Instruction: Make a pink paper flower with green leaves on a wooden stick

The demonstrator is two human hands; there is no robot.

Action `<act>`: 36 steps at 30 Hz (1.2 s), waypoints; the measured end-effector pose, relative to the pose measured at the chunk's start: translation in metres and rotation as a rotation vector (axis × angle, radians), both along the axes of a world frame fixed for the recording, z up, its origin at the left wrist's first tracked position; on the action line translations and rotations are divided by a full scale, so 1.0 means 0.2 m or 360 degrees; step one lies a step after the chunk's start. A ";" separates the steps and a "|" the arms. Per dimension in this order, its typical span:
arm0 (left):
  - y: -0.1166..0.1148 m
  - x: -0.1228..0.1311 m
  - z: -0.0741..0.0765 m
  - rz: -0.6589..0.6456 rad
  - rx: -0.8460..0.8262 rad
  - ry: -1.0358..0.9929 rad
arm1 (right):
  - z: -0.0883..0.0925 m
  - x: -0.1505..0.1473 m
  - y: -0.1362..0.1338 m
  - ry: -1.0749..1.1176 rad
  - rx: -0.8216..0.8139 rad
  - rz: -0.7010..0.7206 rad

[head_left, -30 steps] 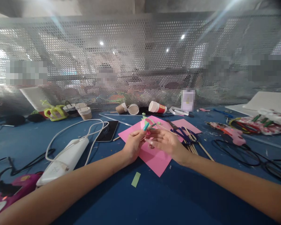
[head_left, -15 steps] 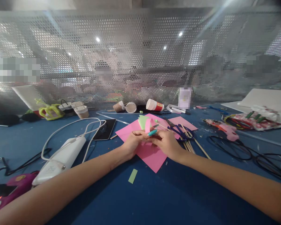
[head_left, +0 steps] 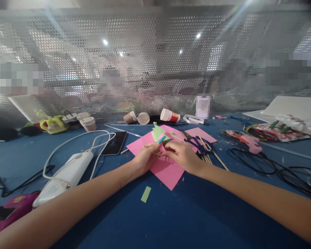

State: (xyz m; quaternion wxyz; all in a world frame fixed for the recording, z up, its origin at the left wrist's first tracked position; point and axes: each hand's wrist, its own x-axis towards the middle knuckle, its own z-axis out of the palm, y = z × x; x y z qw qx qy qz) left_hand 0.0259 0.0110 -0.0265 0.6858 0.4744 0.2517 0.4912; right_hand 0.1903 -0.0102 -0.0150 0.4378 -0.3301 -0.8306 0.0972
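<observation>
My left hand [head_left: 145,159] and my right hand [head_left: 182,155] meet over pink sheets of paper [head_left: 171,178]. Both are closed, with fingertips pinching a small strip of pink paper [head_left: 162,148] between them; its lower part is hidden by the fingers. Long teal nails show at the fingertips. Just beyond the hands lie pale green paper pieces [head_left: 157,132]. Dark blue-handled scissors [head_left: 200,144] rest beside my right hand, on top of thin wooden sticks [head_left: 220,159]. A small green paper strip [head_left: 145,194] lies on the table in front of me.
Left are a phone [head_left: 115,143], a white power strip [head_left: 67,176] with a looping cable, and a magenta glue gun [head_left: 14,211]. A pink glue gun [head_left: 245,140] with black cord lies right. Paper cups [head_left: 169,115] line the back, before a perforated metal screen [head_left: 155,62].
The pink strip stood up as a loop above my fingers; now it is lower and mostly between them. My right fingers have shifted their pinch. The view has turned slightly.
</observation>
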 end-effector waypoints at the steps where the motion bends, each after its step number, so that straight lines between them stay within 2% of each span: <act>1: 0.00 0.00 0.00 0.0019 -0.0017 0.0003 | 0.00 0.00 0.00 -0.0010 0.0033 0.0005; 4: 0.00 0.00 0.00 0.0014 -0.0077 0.0043 | -0.01 0.00 0.01 -0.0018 0.0087 0.0003; 7: 0.00 0.01 0.01 -0.0017 -0.0102 0.0055 | -0.01 0.00 0.00 -0.0006 0.0044 -0.0095; 10: -0.01 0.02 0.02 -0.0033 -0.0094 0.0052 | -0.01 -0.02 -0.01 0.0099 -0.0138 -0.0159; 14: -0.02 0.02 0.03 0.0016 -0.0130 0.0045 | 0.01 -0.04 -0.03 0.0391 -0.0506 0.0010; 16: -0.03 0.03 0.03 0.0066 -0.0158 0.0022 | 0.02 -0.05 -0.04 0.0434 -0.0586 0.0065; 31: -0.07 0.03 0.05 0.0049 -0.0152 -0.0027 | 0.02 -0.08 -0.08 0.0110 0.0001 -0.0305; 33: -0.08 0.04 0.05 0.0091 -0.0165 -0.0048 | 0.01 -0.09 -0.08 0.0189 -0.0003 -0.0339; 36: -0.09 0.05 0.05 0.0169 -0.0153 -0.0074 | -0.02 -0.09 -0.06 0.0472 -0.0147 -0.0313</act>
